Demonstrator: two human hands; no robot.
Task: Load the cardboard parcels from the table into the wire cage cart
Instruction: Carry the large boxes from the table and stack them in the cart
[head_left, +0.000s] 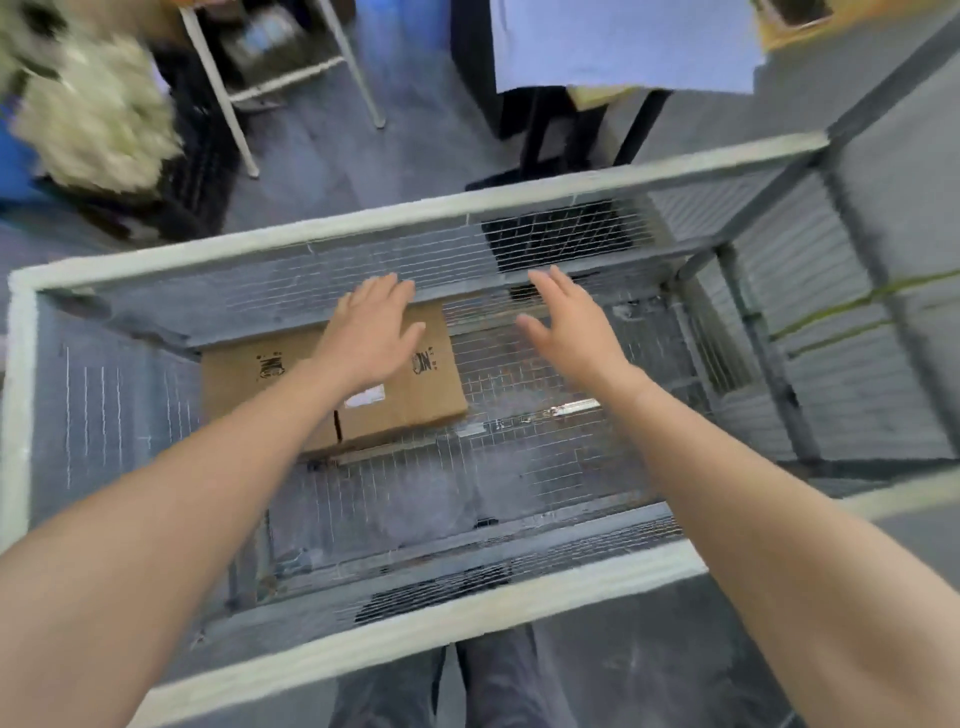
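Inside wire cage cart (363, 222), parcel (421, 400) lies beneath left grip (371, 332), perhaps untouched.

Looks like a warehouse or packing room: wire cage cart (363, 221), cardboard parcel (415, 384), bare grey floor (311, 156), metal-legged bench (228, 114).

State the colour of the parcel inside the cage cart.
Parcel is brown with black print, seen in the head view.

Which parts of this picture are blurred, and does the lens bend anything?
Head view: the pale heap at top left is smeared by motion blur. The cart sides splay outward under the wide lens. The parcel, left hand and right hand are fairly sharp. The light is even, without strong glare.
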